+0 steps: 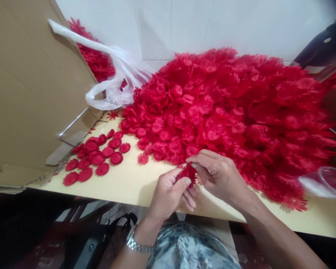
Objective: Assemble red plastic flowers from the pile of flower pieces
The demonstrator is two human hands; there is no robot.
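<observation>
Heap: huge mound of loose red frilled plastic flower pieces [235, 112], covering most of the pale tabletop [128, 185]; apparently mostly unworked.
Done batch: small flat cluster of red rosettes [96, 157], far left (judged finished).
Left hand [168, 194]: fingers pinched on one small red flower piece [188, 172] at table edge.
Right hand [217, 173]: fingertips pinching same piece.

Single head-worn view, forward and down, close over the table edge [123, 186] and near wall [212, 26].
</observation>
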